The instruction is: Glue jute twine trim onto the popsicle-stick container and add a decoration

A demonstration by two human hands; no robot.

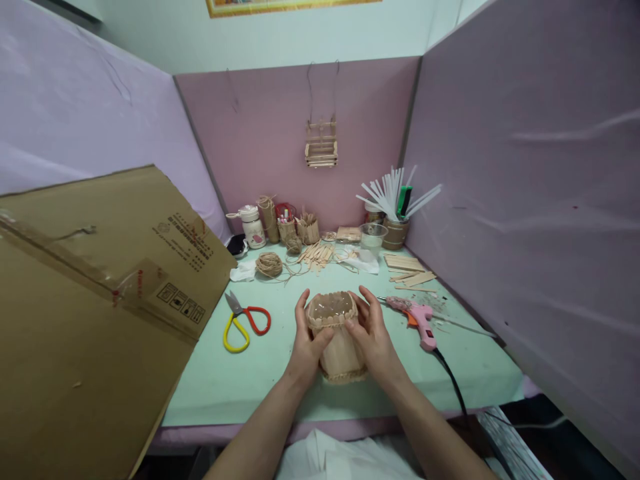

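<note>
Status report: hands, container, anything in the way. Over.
Left hand and right hand cupped around wooden container, thumbs in front. Open top showing. Scissors lie left, apart from both hands; glue gun close beside right hand.

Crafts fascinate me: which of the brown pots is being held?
The nearest pot, clasped between the left hand and right hand. The other pots stand at the back of the table, touched by neither.

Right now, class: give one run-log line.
left hand: holds pot; right hand: holds pot; scissors: pot's left; glue gun: pot's right
</note>
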